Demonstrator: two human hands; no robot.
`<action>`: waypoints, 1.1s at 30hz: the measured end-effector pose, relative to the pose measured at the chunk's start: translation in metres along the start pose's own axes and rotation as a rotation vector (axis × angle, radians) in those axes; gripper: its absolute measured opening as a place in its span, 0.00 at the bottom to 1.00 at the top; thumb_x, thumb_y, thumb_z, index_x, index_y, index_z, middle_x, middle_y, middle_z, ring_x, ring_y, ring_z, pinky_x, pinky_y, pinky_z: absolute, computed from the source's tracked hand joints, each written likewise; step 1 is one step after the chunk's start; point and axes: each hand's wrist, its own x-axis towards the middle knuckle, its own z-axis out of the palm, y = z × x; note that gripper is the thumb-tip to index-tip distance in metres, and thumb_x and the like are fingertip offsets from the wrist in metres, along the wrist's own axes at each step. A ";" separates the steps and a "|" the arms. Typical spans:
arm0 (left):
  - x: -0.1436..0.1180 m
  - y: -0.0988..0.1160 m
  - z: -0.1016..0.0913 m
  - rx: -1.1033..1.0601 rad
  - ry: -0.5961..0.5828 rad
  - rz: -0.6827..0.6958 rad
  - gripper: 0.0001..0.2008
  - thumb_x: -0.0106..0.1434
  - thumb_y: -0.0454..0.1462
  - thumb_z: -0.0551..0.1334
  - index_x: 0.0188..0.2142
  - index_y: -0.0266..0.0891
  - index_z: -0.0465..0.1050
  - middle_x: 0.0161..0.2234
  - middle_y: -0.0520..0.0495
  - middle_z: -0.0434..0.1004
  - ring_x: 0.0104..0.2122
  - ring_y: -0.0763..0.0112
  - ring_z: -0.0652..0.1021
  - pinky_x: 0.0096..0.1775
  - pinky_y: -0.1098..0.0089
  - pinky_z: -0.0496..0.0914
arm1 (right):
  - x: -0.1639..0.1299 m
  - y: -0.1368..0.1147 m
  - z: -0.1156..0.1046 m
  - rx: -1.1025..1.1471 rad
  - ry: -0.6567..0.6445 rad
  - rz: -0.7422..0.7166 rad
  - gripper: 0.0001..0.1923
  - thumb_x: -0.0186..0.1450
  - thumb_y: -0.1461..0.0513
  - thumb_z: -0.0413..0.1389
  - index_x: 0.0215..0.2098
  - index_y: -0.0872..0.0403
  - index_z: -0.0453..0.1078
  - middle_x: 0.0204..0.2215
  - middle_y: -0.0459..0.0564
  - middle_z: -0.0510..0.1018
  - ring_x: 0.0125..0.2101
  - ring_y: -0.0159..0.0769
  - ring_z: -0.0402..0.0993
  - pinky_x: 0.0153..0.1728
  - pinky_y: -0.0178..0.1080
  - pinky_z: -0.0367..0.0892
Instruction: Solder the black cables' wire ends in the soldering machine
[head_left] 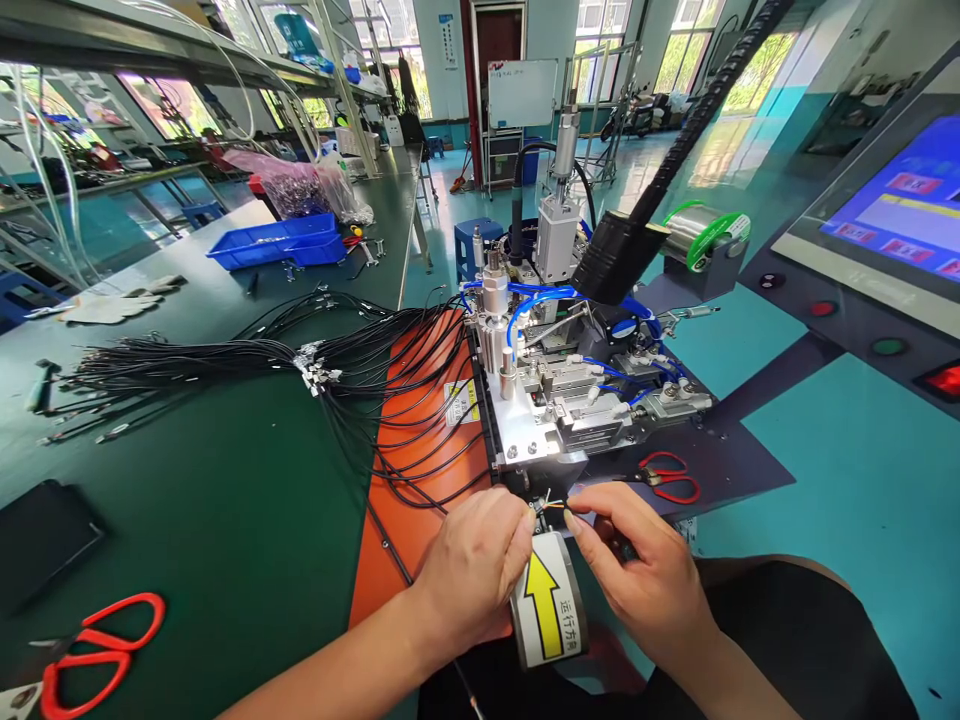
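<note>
Your left hand (476,570) and right hand (645,580) both pinch wire end (551,505); wire spans left-right between fingertips, just below machine fixture (555,420).

cable bundle (225,365) left of machine (559,385) | scissors (94,645) near-left | screen (900,205) right

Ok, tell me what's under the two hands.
Under the left hand and right hand sits a label with a yellow arrow. Its left edge is covered by the left hand; what lies beneath it is hidden.

both hands, left (476,570) and right (649,580), pinch a thin wire end (551,506) before the metal machine (555,400).
</note>
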 end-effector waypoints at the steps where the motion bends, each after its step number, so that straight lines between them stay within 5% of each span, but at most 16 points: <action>1: 0.000 0.000 0.000 0.001 -0.002 -0.001 0.14 0.73 0.36 0.48 0.30 0.37 0.63 0.28 0.49 0.65 0.29 0.70 0.65 0.32 0.68 0.60 | 0.000 -0.001 0.000 0.000 0.012 -0.005 0.06 0.71 0.65 0.55 0.44 0.50 0.71 0.40 0.47 0.73 0.38 0.33 0.71 0.36 0.34 0.67; 18: -0.001 -0.001 0.002 0.038 -0.022 0.000 0.14 0.73 0.36 0.48 0.29 0.38 0.57 0.28 0.50 0.62 0.29 0.70 0.64 0.32 0.67 0.59 | -0.004 -0.004 0.008 -0.030 0.044 -0.075 0.08 0.71 0.68 0.54 0.46 0.51 0.71 0.40 0.46 0.74 0.42 0.33 0.71 0.46 0.35 0.66; 26: -0.001 -0.001 0.001 0.024 -0.014 -0.002 0.14 0.73 0.35 0.48 0.29 0.39 0.56 0.27 0.50 0.62 0.28 0.70 0.63 0.31 0.67 0.58 | -0.005 -0.004 0.011 -0.023 0.061 -0.036 0.07 0.72 0.67 0.53 0.44 0.51 0.72 0.39 0.47 0.75 0.40 0.34 0.72 0.43 0.35 0.66; 33: -0.001 -0.001 0.000 -0.007 -0.008 -0.009 0.14 0.73 0.36 0.49 0.28 0.39 0.57 0.27 0.50 0.62 0.27 0.71 0.63 0.30 0.68 0.57 | -0.004 -0.003 0.017 0.008 0.041 0.066 0.06 0.71 0.64 0.54 0.36 0.53 0.71 0.33 0.47 0.72 0.30 0.33 0.69 0.30 0.37 0.64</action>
